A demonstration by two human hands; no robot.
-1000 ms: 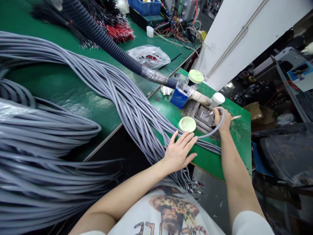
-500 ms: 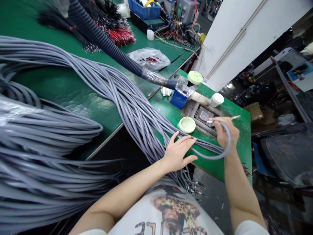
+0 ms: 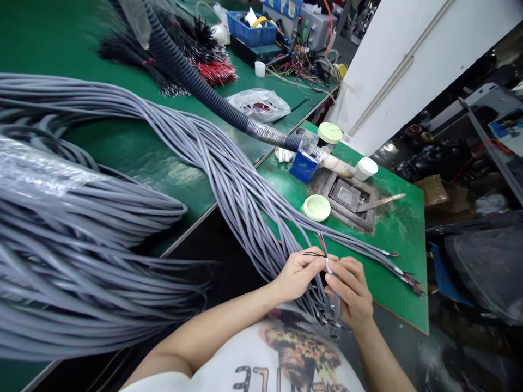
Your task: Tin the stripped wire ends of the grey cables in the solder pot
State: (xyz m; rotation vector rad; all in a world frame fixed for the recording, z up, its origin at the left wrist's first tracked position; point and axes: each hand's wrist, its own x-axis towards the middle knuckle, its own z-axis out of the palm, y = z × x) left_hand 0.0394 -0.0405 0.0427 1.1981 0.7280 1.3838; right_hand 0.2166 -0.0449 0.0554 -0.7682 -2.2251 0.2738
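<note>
Close to my body, both hands work at the stripped end of a grey cable [image 3: 336,306]. Its thin coloured wires [image 3: 322,242] fan upward, with black ones pointing left. My left hand [image 3: 300,275] is closed, thumb and fingers pinching at the wires. Just right of it, my right hand [image 3: 352,288] is wrapped round the cable, near a white band [image 3: 328,265] below the wires. A large bundle of grey cables [image 3: 241,169] runs beneath and behind the hands. Several cable ends with bare coloured wires [image 3: 412,283] lie on the green board at right.
Beyond my hands, a small heated-looking pot [image 3: 347,197] with a silvery surface sits in the green board [image 3: 402,234], a flat stick [image 3: 386,202] across its edge. Around it are a pale green dish [image 3: 316,208], a white cup [image 3: 365,169] and a ribbed hose [image 3: 204,92].
My right hand has come back from the pot toward my body with the cable. My left hand, earlier spread on the bundle, now pinches at the wires. Other cable ends lie further right.
</note>
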